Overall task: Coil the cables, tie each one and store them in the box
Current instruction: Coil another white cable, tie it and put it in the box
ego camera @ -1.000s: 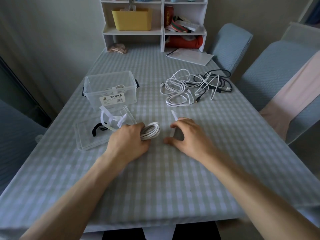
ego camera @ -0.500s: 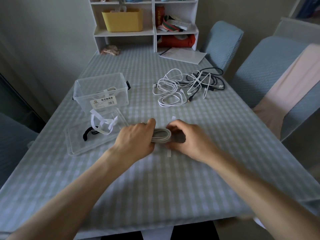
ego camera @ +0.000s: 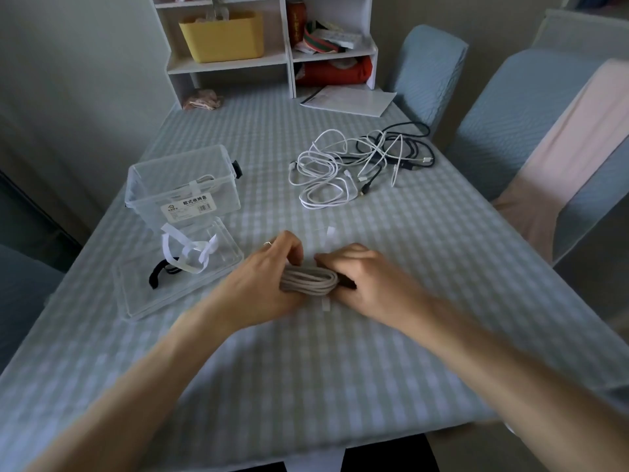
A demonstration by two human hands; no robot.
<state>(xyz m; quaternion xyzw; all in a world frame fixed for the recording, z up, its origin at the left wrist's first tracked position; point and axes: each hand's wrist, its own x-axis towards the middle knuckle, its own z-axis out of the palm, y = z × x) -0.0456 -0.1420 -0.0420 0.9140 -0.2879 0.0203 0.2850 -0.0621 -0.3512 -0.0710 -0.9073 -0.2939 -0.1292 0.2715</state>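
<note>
Just in front of me on the table (ego camera: 306, 369), my left hand (ego camera: 262, 284) and right hand (ego camera: 360, 284) both grip the coiled cable (ego camera: 308, 281), which lies across a white tie strip (ego camera: 326, 304). If either grip slackens before the strip wraps round, I judge the loops will spring apart. Farther off sit the lid (ego camera: 143, 301) holding spare ties (ego camera: 185, 253), the clear box (ego camera: 183, 185), and the tangled cables (ego camera: 360, 165) waiting.
</note>
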